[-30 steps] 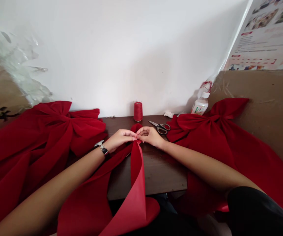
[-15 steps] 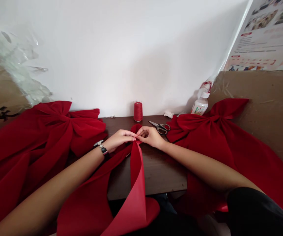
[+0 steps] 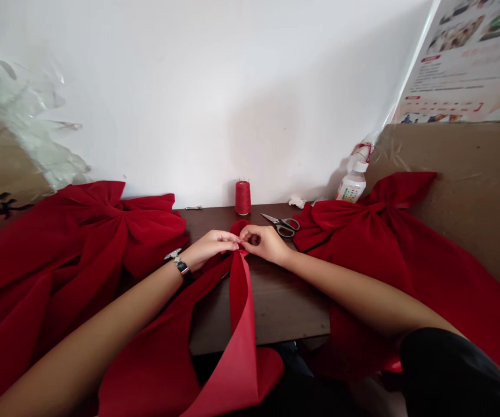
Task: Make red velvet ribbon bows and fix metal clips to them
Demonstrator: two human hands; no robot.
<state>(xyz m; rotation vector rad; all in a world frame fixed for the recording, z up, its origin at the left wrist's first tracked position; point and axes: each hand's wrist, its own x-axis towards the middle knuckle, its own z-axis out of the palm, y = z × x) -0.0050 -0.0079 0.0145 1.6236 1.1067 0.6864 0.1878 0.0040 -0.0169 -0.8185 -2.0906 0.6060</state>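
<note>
A long strip of red cloth [image 3: 240,313] runs from the table's middle down over the front edge toward me. Both hands meet at its gathered far end. My left hand [image 3: 209,246], with a wristwatch [image 3: 179,263] on the wrist, pinches the cloth from the left. My right hand [image 3: 262,241] pinches it from the right, fingers curled. A small red fold shows just beyond the fingertips.
A red thread spool [image 3: 242,197] stands by the wall. Scissors [image 3: 283,224] lie just right of my right hand. A white plastic bottle [image 3: 351,183] stands at the back right. Large red bows lie at left [image 3: 80,243] and right [image 3: 389,237]. The brown table [image 3: 285,301] shows between them.
The hands stay pinched on the cloth's gathered end, with only small finger movement. The view has shifted slightly.
</note>
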